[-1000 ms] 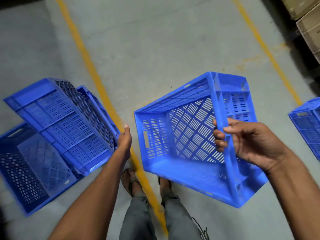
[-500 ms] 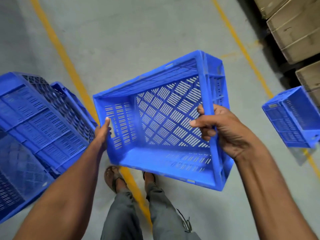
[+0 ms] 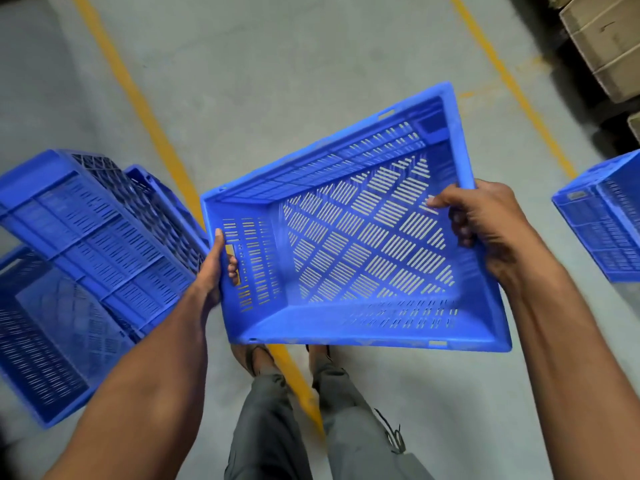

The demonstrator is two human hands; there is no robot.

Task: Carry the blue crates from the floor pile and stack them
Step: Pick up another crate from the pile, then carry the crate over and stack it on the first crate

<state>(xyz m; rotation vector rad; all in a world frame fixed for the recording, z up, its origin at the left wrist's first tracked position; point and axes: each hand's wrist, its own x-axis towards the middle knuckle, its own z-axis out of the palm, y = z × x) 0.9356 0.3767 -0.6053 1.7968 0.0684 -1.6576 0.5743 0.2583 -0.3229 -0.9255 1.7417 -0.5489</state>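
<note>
I hold an empty blue slotted crate (image 3: 363, 237) in the air in front of me, its open side facing me and tilted. My left hand (image 3: 216, 268) grips its left end wall, fingers through the handle slot. My right hand (image 3: 485, 223) is closed over the right rim. On the floor at the left lies the pile of blue crates (image 3: 86, 258), one tipped on its side over another. Another blue crate (image 3: 602, 220) stands at the right edge of the view.
The grey concrete floor carries two yellow lines, one (image 3: 138, 98) running under my feet and one (image 3: 509, 81) at the right. Cardboard boxes (image 3: 602, 43) are stacked at the top right. My legs and sandalled feet (image 3: 263, 358) show below the crate.
My left hand has left the tipped crate in the pile and taken the carried crate's left end. The crate has swung more level, and the right-hand crate has come closer.
</note>
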